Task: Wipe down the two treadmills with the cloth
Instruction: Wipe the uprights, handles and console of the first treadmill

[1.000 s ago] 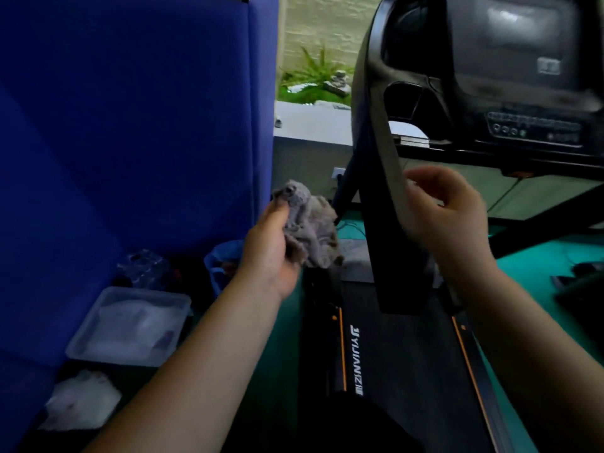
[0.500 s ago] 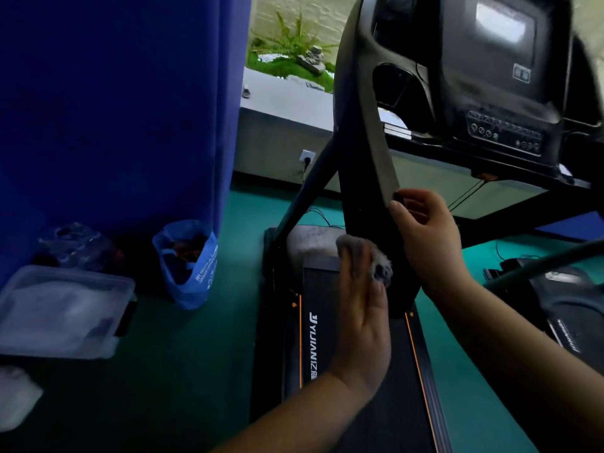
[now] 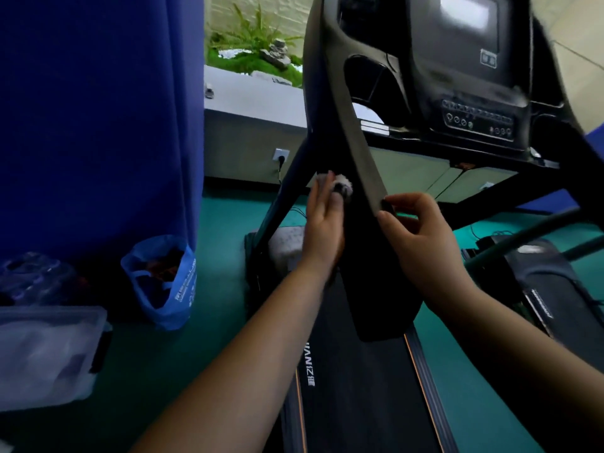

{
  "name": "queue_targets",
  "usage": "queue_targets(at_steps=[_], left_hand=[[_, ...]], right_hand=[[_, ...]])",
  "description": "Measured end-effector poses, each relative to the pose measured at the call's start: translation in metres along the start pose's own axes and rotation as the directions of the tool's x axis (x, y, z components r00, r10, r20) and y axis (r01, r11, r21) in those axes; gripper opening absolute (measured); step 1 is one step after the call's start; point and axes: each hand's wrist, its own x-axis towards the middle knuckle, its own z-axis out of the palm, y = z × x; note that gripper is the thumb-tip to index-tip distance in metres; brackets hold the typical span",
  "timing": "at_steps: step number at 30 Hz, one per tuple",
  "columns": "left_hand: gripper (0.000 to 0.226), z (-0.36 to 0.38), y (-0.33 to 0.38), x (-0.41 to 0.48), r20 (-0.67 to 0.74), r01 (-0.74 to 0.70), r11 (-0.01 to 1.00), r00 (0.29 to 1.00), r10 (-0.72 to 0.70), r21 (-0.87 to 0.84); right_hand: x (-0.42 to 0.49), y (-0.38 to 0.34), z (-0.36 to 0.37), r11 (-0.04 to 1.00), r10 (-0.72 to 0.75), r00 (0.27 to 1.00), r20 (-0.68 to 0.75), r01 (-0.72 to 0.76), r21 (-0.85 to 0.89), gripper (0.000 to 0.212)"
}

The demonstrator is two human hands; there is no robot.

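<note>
- The nearer black treadmill (image 3: 359, 397) fills the centre of the frame. Its dark running belt has its long axis running from the bottom edge away towards the middle, with orange stripes along both sides.
- A long black support arm with a grey face (image 3: 354, 138) slants from the upper centre down to the lower centre, leaning right as it descends. Its top joins the black console with a pale screen (image 3: 457, 60) at the upper right.
- The small grey fluffy cloth (image 3: 342, 188) sits bunched at mid-frame against the left side of the support arm. It shows no clear long axis.
- The left hand (image 3: 322, 230) reaches up with straight fingers and presses the cloth onto the arm; its grip is flat and spread, and the thumb is hidden.
- The right hand (image 3: 421, 237) has a closed grip, thumb and forefinger pinching the arm's right edge, just beside the cloth.
- A second dark treadmill (image 3: 549, 289) lies at the right edge, well apart from the hands.
- The floor is teal green (image 3: 202, 354).
- A tall blue fabric partition (image 3: 98, 125) covers the upper left, with a blue plastic bag (image 3: 176, 289) at its foot.
- A clear plastic lidded box (image 3: 42, 354) sits at the lower left.
- Behind, a grey low wall carries a white socket (image 3: 281, 155), with green plants (image 3: 248, 44) above it.
</note>
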Motion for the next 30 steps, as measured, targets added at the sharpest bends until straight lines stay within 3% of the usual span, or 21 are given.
queue_targets(at_steps=[3, 5, 7, 9, 11, 15, 19, 26, 30], left_hand=[[0.040, -0.011, 0.002, 0.006, -0.133, 0.177, 0.984, 0.975, -0.180, -0.033], [0.045, -0.014, 0.004, -0.019, -0.181, 0.008, 1.000, 0.983, -0.007, 0.003], [0.047, -0.004, -0.004, -0.045, -0.025, -0.197, 0.980, 0.980, 0.198, 0.034], [0.045, 0.006, -0.014, -0.042, 0.099, -0.160, 0.986, 0.982, 0.163, -0.036], [0.048, 0.008, -0.016, -0.015, 0.137, -0.127, 0.990, 0.982, 0.133, -0.056], [0.058, 0.004, -0.019, 0.050, 0.158, -0.342, 0.925, 0.935, 0.318, 0.166], [0.060, 0.003, -0.018, 0.089, 0.198, -0.422, 0.887, 0.901, 0.386, 0.189], [0.047, 0.006, 0.001, 0.189, 0.185, -0.304, 0.944, 0.942, 0.279, 0.127], [0.048, 0.010, 0.012, 0.253, 0.146, -0.243, 0.962, 0.963, 0.225, 0.128]], right_hand=[[0.006, -0.011, -0.002, 0.996, 0.034, 0.999, 0.009, -0.033, -0.086, 0.016], [0.015, -0.020, 0.002, 0.981, 0.062, 0.998, -0.015, -0.063, -0.185, 0.017], [0.024, -0.025, 0.008, 0.960, 0.072, 0.995, -0.065, -0.086, -0.265, 0.019], [0.028, -0.028, 0.015, 0.943, 0.071, 0.992, -0.102, -0.100, -0.316, 0.019], [0.030, -0.027, 0.018, 0.928, 0.055, 0.990, -0.132, -0.100, -0.360, 0.020], [0.028, -0.029, 0.021, 0.891, 0.026, 0.986, -0.166, -0.098, -0.442, 0.022], [0.026, -0.034, 0.022, 0.885, 0.047, 0.983, -0.179, -0.124, -0.450, 0.024], [0.026, -0.042, 0.024, 0.888, 0.111, 0.980, -0.163, -0.171, -0.427, 0.034], [0.026, -0.043, 0.024, 0.895, 0.137, 0.974, -0.179, -0.200, -0.400, 0.030]])
